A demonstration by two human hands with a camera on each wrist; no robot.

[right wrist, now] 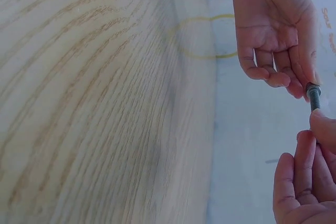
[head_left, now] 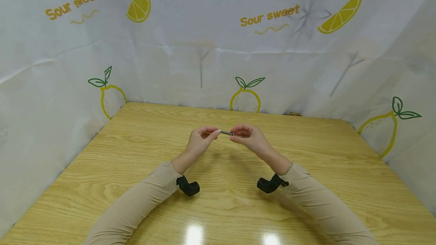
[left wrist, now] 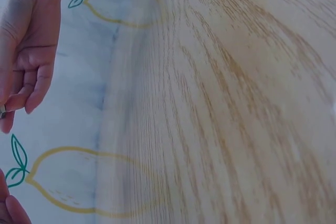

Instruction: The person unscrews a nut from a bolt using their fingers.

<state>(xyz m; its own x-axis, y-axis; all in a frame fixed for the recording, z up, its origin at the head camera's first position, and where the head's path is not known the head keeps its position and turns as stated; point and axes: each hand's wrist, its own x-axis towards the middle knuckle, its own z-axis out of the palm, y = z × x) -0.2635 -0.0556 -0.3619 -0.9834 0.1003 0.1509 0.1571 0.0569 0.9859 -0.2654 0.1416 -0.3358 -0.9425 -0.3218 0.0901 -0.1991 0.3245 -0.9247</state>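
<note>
Above the table, both hands meet at a small metal bolt (head_left: 225, 132) that spans the gap between them, nearly level in the head view. My left hand (head_left: 200, 139) pinches one end of it between thumb and fingers. At the other end is a nut (head_left: 232, 134), which my right hand (head_left: 251, 137) pinches at the fingertips. In the right wrist view, thread shows on the bolt (right wrist: 315, 99) below the nut (right wrist: 313, 87). The left wrist view catches only a sliver of metal at the left hand's (left wrist: 31, 51) fingertips; the bolt's far end is hidden by fingers.
A wood-grain table (head_left: 218, 207) lies beneath the hands. Behind and beside it hangs a white cloth (head_left: 177, 63) printed with lemons and lettering. Black wrist mounts (head_left: 189, 187) stick out from both beige sleeves (head_left: 136, 207), low over the tabletop.
</note>
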